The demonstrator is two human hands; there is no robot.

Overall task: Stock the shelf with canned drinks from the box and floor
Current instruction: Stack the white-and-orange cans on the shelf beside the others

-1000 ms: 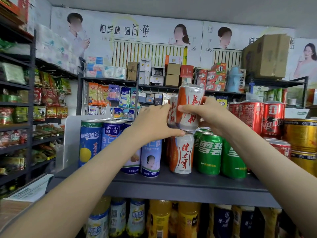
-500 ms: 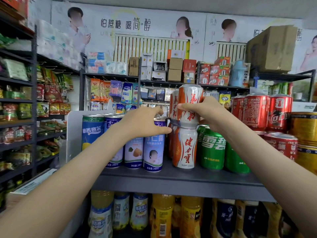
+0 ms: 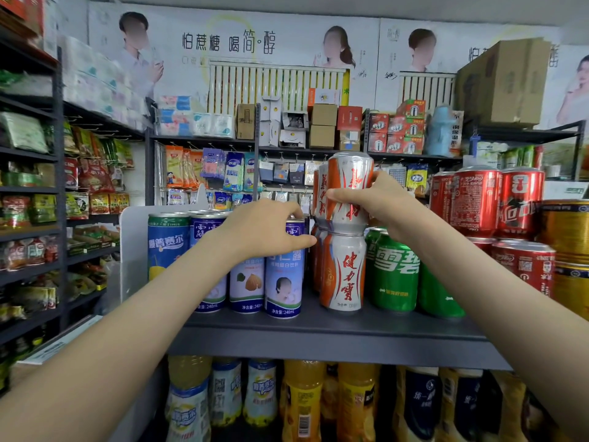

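Observation:
My right hand point(image 3: 379, 202) grips an orange-and-white can point(image 3: 349, 173) that stands stacked on an identical can point(image 3: 345, 269) on the grey shelf point(image 3: 318, 339). Just behind to the left, another stacked pair of the same cans point(image 3: 320, 193) is partly hidden. My left hand point(image 3: 261, 231) rests on the tops of the blue-and-white cans point(image 3: 283, 285) to the left, fingers loosely spread, holding nothing. Its thumb points toward the orange stack and does not touch it.
Green cans point(image 3: 395, 272) stand right of the stack, then stacked red cans point(image 3: 475, 199) and gold cans point(image 3: 567, 228). A white divider point(image 3: 132, 250) ends the shelf on the left. Bottles point(image 3: 302, 400) fill the shelf below. A snack rack point(image 3: 28, 202) stands at far left.
My left hand let go of the rear stacked can and moved left and down onto the blue cans. My right hand lowered its can onto the lower one.

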